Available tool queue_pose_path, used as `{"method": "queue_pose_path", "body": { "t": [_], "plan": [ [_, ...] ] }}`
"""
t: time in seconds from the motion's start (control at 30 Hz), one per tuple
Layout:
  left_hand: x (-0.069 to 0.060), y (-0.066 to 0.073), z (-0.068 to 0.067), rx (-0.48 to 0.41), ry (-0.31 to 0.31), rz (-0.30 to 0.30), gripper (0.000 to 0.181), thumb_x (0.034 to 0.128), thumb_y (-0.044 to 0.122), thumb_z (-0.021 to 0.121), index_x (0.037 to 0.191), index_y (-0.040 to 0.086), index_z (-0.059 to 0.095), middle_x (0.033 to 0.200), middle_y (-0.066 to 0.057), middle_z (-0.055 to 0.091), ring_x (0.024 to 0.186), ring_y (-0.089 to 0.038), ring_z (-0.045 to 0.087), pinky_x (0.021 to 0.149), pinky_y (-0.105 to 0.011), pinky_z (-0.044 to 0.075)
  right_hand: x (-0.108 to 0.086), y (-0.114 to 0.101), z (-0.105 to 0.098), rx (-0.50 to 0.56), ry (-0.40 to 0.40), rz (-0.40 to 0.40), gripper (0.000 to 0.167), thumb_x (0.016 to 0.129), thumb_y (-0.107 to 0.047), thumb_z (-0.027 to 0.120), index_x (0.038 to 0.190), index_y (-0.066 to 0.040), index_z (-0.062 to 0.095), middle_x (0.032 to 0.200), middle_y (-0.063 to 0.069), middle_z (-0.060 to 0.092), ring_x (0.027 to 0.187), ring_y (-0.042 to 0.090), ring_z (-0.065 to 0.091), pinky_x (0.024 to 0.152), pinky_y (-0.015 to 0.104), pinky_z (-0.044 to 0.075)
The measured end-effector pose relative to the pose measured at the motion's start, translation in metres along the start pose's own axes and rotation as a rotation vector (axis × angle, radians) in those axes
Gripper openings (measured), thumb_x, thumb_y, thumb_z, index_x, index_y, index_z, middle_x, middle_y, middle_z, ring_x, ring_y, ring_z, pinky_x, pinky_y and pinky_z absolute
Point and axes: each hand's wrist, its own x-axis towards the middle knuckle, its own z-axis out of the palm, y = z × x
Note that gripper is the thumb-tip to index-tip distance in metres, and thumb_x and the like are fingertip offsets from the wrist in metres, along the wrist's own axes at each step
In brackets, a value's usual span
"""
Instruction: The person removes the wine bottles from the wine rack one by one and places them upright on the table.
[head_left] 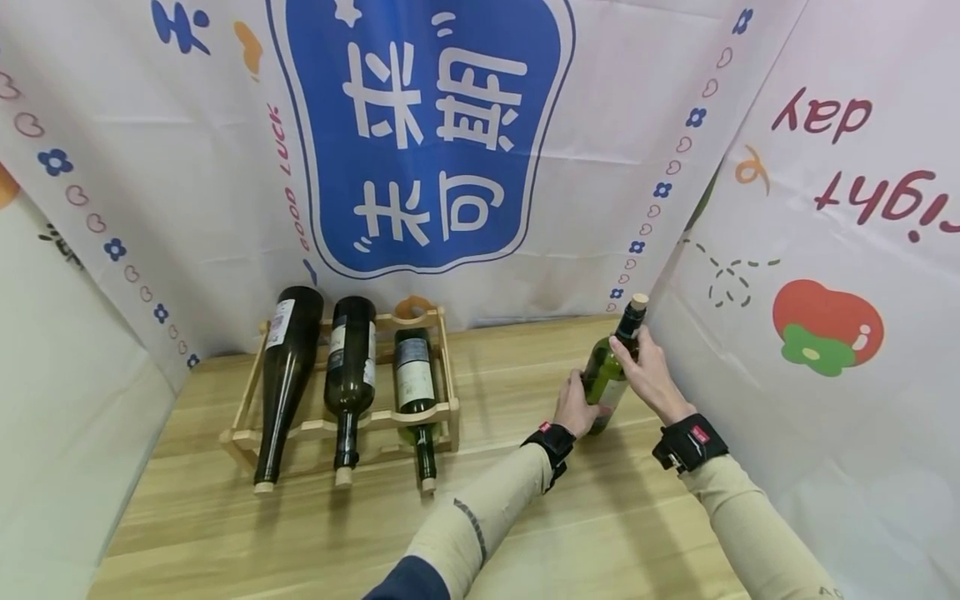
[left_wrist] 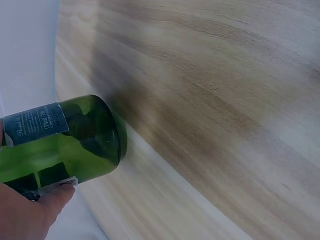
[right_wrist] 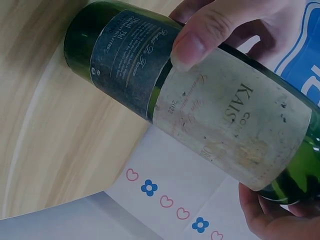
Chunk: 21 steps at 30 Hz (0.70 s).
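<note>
- Presently, the left hand (head_left: 576,408) grips the bottle (head_left: 597,368) low on its body.
- Right hand (head_left: 651,379) grips the same bottle higher, around the shoulder.
- Bottle is at the right of the table (head_left: 510,367), cork (head_left: 639,300) up; base contact cannot be told.
- Rack (head_left: 453,410), at left, bears 3 bottles (head_left: 350,354), lying side by side, necks toward the near edge.

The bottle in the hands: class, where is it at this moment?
In the head view, the bottle is on the right, held by the left hand and right hand, between the rack and the right-hand sheet.
</note>
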Motion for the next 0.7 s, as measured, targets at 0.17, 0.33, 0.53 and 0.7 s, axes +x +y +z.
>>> {"method": "queue_pose_path", "body": {
  "t": [0.17, 0.33, 0.53, 0.7],
  "plan": [
    [0.0012, -0.0040, 0.0039, 0.015, -0.001, -0.008, 0.066, 0.0761, 0.018, 0.083, 0.129, 0.007, 0.045, 0.125, -0.017, 0.056, 0.115, -0.029, 0.058, 0.095, -0.039, 0.051, -0.0013, 0.0025, 0.0006, 0.009, -0.029, 0.017, 0.054, 0.100, -0.046, 0.046, 0.132, -0.003, 0.040, 0.129, 0.027, 0.056, 0.119, 0.042, 0.055, 0.097, 0.060, 0.045],
    [0.0015, -0.0051, 0.0042, 0.036, 0.006, -0.013, 0.067, 0.0756, 0.019, 0.083, 0.128, 0.007, 0.045, 0.126, -0.018, 0.056, 0.115, -0.031, 0.058, 0.095, -0.040, 0.051, -0.0018, 0.0028, 0.0027, 0.013, -0.029, 0.020, 0.056, 0.100, -0.046, 0.046, 0.135, -0.003, 0.039, 0.132, 0.026, 0.055, 0.120, 0.042, 0.054, 0.098, 0.060, 0.044],
    [0.0014, -0.0049, 0.0037, 0.064, -0.019, -0.023, 0.069, 0.0781, 0.022, 0.081, 0.132, 0.007, 0.041, 0.128, -0.018, 0.055, 0.117, -0.031, 0.057, 0.097, -0.040, 0.051, -0.0029, 0.0030, 0.0055, 0.004, 0.000, -0.024, 0.054, 0.100, -0.040, 0.049, 0.136, -0.001, 0.040, 0.128, 0.027, 0.057, 0.116, 0.043, 0.056, 0.095, 0.059, 0.045],
    [-0.0007, -0.0071, 0.0045, 0.078, -0.050, -0.032, 0.069, 0.0813, 0.024, 0.078, 0.134, 0.007, 0.037, 0.127, -0.018, 0.053, 0.118, -0.032, 0.056, 0.097, -0.041, 0.050, -0.0070, 0.0086, 0.0087, -0.015, -0.001, -0.067, 0.054, 0.100, -0.036, 0.050, 0.139, -0.002, 0.036, 0.130, 0.025, 0.057, 0.118, 0.042, 0.055, 0.095, 0.059, 0.045]
  ]
}}
